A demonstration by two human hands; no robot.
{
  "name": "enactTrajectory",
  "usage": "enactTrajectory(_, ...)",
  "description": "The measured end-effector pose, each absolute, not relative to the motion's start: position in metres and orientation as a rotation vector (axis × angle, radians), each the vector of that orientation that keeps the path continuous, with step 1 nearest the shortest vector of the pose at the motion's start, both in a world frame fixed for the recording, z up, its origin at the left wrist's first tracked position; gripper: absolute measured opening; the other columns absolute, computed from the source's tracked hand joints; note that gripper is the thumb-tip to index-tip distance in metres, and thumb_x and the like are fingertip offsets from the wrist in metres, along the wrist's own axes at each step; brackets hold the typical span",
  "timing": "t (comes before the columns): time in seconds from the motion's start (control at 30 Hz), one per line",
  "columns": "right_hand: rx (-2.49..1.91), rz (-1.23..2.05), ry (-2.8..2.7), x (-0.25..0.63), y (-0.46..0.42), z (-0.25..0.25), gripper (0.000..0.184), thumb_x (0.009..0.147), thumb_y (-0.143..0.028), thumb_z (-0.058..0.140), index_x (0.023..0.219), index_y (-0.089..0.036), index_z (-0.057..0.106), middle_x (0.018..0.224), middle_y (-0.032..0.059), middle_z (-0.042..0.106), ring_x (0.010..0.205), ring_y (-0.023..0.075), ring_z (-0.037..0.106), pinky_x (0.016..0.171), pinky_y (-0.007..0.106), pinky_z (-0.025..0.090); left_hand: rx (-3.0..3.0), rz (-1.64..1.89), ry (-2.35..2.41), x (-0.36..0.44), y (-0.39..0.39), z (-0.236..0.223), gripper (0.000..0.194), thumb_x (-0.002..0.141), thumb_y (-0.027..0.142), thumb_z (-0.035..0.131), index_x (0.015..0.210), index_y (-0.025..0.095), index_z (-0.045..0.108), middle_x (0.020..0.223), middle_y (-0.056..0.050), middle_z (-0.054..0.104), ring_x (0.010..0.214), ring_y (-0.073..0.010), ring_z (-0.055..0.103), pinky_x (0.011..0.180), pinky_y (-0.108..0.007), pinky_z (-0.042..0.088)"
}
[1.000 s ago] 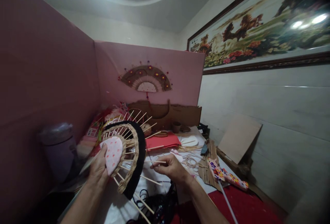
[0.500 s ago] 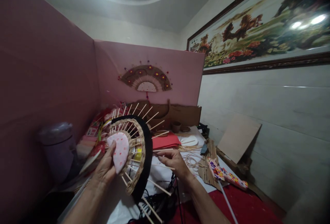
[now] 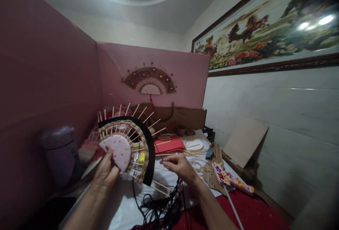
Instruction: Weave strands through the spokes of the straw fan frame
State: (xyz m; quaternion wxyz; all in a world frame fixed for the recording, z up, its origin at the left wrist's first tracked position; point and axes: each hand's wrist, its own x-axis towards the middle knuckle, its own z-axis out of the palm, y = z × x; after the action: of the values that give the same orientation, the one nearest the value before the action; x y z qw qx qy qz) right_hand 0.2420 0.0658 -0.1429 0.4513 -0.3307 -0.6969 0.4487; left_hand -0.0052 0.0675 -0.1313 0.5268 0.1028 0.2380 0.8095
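Note:
My left hand (image 3: 108, 171) grips a half-round fan (image 3: 116, 148) by its pink-spotted white centre, thumb on the front face. Thin wooden sticks radiate from that centre through a braided straw band and a wide black woven band (image 3: 149, 152). To the right of the fan, my right hand (image 3: 180, 166) pinches a black cord (image 3: 158, 149), which runs up to the black band's outer edge. More of this cord lies in a loose tangle (image 3: 164, 205) on the table below.
A finished-looking fan (image 3: 150, 80) hangs on the pink partition. Red paper (image 3: 169, 144), sticks and a small brown pot (image 3: 180, 130) lie behind my hands. On the right are corrugated cardboard (image 3: 215, 173) and a flower-patterned glue gun (image 3: 230, 178); a lidded container (image 3: 59, 155) stands left.
The fan has turned counterclockwise and shifted slightly left, so its front shows more fully. A length of black cord is now stretched between the fan and my right hand.

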Motion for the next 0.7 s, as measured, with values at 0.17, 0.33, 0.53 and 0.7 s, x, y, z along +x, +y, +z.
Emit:
enactTrajectory(0.17,-0.849,0.848,-1.797,0.242,0.064,-0.145,0.021,0.074,-0.030,0.060,0.070,-0.014,0.071,0.055,0.0010,0.058,0.052,0.0094,0.043,0.048,0.022,0.030,0.275,1.983,0.636,-0.005,0.067,-0.128,0.027,0.087,0.027,0.042,0.104,0.027,0.063,0.083,0.001,0.070,0.065,-0.0076,0.063,0.074,-0.021,0.052)
enactTrajectory(0.33,-0.807,0.757,-1.842,0.242,0.059,-0.142,0.021,0.076,-0.030,0.058,0.073,-0.015,0.072,0.060,0.0027,0.063,0.054,0.0112,0.049,0.050,0.022,0.033,0.229,1.988,0.627,-0.004,0.067,-0.127,0.028,0.086,0.031,0.042,0.105,0.026,0.063,0.082,0.000,0.069,0.068,-0.0085,0.063,0.076,-0.020,0.050)
enactTrajectory(0.53,-0.818,0.538,-1.953,0.240,0.056,-0.140,0.019,0.077,-0.021,0.053,0.079,-0.015,0.071,0.061,0.0029,0.065,0.050,0.0098,0.049,0.049,0.022,0.032,0.216,2.005,0.624,-0.003,0.067,-0.127,0.027,0.086,0.029,0.043,0.106,0.026,0.062,0.085,0.000,0.070,0.069,-0.0083,0.063,0.081,-0.023,0.050)
enactTrajectory(0.7,-0.881,0.143,-1.957,0.242,0.054,-0.140,0.016,0.079,-0.017,0.049,0.074,-0.017,0.064,0.063,0.0020,0.062,0.056,0.0112,0.052,0.058,0.023,0.033,0.239,1.969,0.578,0.002,0.060,-0.124,0.035,0.082,0.005,0.047,0.108,0.024,0.061,0.084,-0.002,0.071,0.069,-0.0099,0.065,0.079,-0.025,0.052)
